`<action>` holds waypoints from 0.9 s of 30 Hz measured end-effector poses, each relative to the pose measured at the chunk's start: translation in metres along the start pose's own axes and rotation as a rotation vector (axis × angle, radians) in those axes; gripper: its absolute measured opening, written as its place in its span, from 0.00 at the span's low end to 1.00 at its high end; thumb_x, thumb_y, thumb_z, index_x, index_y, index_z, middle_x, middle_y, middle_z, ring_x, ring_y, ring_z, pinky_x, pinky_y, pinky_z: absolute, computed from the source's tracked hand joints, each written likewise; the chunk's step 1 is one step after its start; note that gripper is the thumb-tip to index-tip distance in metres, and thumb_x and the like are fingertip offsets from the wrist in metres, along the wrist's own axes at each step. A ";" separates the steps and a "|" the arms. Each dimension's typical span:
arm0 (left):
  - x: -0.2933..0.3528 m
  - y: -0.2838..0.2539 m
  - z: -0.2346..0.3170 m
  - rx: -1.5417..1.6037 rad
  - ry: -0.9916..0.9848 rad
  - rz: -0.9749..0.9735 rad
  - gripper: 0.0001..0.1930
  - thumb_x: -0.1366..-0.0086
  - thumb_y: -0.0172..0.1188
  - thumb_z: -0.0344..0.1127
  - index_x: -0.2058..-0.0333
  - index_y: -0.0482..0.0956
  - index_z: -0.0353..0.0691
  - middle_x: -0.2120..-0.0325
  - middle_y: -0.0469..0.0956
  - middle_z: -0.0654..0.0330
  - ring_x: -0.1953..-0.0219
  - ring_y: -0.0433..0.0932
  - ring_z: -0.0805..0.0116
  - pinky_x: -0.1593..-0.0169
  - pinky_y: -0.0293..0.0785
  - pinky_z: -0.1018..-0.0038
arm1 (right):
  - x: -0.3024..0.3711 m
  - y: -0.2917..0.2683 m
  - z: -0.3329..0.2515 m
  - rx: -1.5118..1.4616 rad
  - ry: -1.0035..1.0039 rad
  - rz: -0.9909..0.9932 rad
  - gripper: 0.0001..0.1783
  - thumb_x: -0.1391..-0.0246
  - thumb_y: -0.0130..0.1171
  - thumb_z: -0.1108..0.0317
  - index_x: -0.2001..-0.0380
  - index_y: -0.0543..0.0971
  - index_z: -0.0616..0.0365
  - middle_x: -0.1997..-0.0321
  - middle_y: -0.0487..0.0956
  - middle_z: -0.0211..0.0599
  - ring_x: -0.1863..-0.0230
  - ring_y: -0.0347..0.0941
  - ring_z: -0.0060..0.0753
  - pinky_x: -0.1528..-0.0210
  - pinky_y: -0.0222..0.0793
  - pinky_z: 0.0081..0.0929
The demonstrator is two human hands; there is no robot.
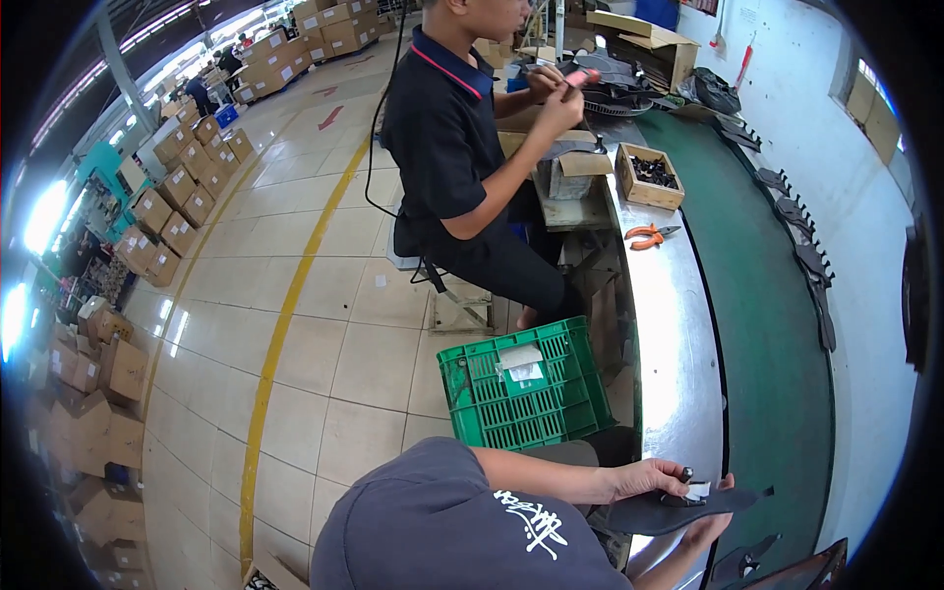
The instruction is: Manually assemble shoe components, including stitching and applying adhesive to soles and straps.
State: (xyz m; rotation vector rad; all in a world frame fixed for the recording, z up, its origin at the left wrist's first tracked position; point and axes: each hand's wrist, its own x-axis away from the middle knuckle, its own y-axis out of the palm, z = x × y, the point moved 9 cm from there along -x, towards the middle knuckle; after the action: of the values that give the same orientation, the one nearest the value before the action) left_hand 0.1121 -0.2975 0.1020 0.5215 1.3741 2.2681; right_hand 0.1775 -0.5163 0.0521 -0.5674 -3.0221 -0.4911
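Both my hands are on a long, flat black piece (639,516) with a narrow tapered end, held over the metal bench edge. I cannot make out exactly what kind of part it is. My left hand (649,479) is closed, its fingers pinching beside a short black peg (686,475) and a small white patch (698,491) on top of the piece. Around the far side and underneath, my right hand (706,529) is closed on the same piece, partly hidden by it. Another black piece (733,562) lies just beyond my right hand.
A green belt (777,374) carrying several black pieces (792,211) runs along the wall. Orange-handled pliers (649,236) and a wooden box (651,197) of small black parts lie on the bench (674,344). A green crate (521,383) stands nearby; a co-worker (442,147) sits ahead, holding a red-handled tool (580,77).
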 end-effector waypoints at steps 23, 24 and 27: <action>0.014 0.035 -0.023 -0.034 -0.111 -0.050 0.10 0.45 0.67 0.32 0.64 0.78 0.41 0.70 0.77 0.68 0.65 0.72 0.79 0.57 0.68 0.80 | 0.120 0.074 -0.088 -0.317 0.054 -0.601 0.32 0.34 0.42 0.52 0.38 0.61 0.67 0.43 0.72 0.48 0.39 0.66 0.40 0.33 0.56 0.38; 0.013 0.034 -0.023 -0.039 -0.114 -0.056 0.11 0.44 0.67 0.31 0.63 0.78 0.40 0.70 0.77 0.67 0.65 0.74 0.79 0.57 0.68 0.80 | 0.120 0.076 -0.089 -0.313 0.048 -0.599 0.31 0.33 0.42 0.52 0.38 0.62 0.67 0.43 0.72 0.48 0.40 0.66 0.40 0.34 0.57 0.38; 0.012 0.026 -0.025 0.000 -0.092 -0.050 0.11 0.43 0.65 0.30 0.61 0.78 0.39 0.68 0.79 0.67 0.64 0.76 0.78 0.57 0.70 0.80 | 0.111 0.073 -0.086 -0.332 0.033 -0.619 0.30 0.33 0.41 0.53 0.39 0.63 0.66 0.42 0.71 0.48 0.40 0.66 0.40 0.34 0.58 0.38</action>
State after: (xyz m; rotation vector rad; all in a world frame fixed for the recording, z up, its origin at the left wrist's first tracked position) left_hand 0.0846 -0.3199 0.1153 0.5779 1.3273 2.1768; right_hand 0.0974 -0.4402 0.1648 0.3997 -3.0503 -1.0148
